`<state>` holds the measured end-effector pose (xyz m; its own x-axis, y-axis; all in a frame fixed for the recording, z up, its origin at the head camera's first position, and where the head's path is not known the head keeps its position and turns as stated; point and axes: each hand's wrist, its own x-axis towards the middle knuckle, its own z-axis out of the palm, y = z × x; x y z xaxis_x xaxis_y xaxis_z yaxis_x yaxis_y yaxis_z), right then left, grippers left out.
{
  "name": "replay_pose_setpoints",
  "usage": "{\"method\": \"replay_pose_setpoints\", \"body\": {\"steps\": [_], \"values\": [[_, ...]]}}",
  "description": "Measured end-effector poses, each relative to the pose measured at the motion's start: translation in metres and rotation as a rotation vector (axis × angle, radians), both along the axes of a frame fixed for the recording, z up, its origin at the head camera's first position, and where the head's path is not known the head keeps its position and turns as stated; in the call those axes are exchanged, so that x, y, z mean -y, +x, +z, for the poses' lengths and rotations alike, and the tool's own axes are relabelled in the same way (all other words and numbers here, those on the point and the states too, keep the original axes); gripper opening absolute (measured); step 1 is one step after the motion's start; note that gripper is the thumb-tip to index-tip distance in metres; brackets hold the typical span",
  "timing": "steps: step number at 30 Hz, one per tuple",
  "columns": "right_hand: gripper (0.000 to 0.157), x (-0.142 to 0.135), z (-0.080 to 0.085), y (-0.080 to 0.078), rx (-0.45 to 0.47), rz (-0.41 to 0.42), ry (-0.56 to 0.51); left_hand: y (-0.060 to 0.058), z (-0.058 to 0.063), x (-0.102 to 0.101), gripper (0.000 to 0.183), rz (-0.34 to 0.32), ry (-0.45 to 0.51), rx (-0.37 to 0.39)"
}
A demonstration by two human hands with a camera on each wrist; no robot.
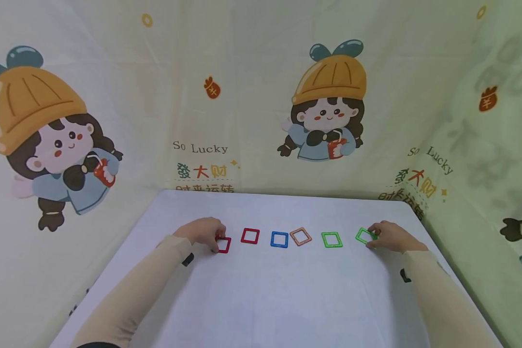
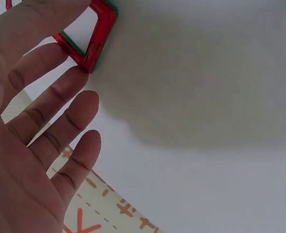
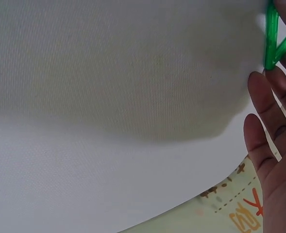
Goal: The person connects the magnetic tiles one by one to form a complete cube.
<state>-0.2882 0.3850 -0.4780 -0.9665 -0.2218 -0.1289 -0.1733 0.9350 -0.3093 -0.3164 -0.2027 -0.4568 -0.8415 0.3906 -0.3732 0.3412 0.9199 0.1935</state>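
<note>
Toward the left end of a row of square plastic frames, my left hand [image 1: 203,231] pinches a red square frame [image 1: 228,245]. In the left wrist view the thumb crosses this red frame [image 2: 98,41], the fingertips lie along its edge, and the little finger is apart from it. At the row's right end my right hand [image 1: 391,236] pinches a green square frame [image 1: 359,233], turned at an angle. The right wrist view shows only a corner of that green frame [image 3: 271,41], between thumb and fingers; most of it is out of view.
Between the hands lie another red frame [image 1: 250,229], a blue frame [image 1: 280,246], a tilted orange frame [image 1: 296,231] beside the blue one, and a second green frame [image 1: 331,233]. The white table [image 1: 287,295] meets a cartoon-printed cloth [image 1: 261,121] at its back and sides.
</note>
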Motion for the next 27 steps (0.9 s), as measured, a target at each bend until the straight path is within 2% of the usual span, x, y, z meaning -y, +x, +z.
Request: {"method": "replay_pose_setpoints", "body": {"steps": [6, 11, 20, 25, 27], "values": [[0.059, -0.004, 0.0, 0.009, -0.013, -0.021, -0.005, 0.012, 0.0, -0.016, 0.026, -0.079, -0.018, -0.029], [0.06, -0.003, -0.004, 0.012, -0.014, -0.019, -0.031, 0.029, -0.001, -0.03, 0.027, -0.143, -0.041, -0.066], [0.061, -0.003, -0.01, 0.01, -0.001, -0.041, -0.033, 0.06, -0.007, -0.075, 0.035, -0.36, -0.05, -0.173], [0.06, -0.005, -0.012, 0.01, -0.004, -0.037, -0.042, 0.07, -0.013, -0.091, 0.041, -0.47, -0.041, -0.242], [0.059, -0.005, -0.011, 0.011, -0.012, -0.036, -0.039, 0.073, -0.018, -0.098, 0.042, -0.494, -0.028, -0.271]]}}
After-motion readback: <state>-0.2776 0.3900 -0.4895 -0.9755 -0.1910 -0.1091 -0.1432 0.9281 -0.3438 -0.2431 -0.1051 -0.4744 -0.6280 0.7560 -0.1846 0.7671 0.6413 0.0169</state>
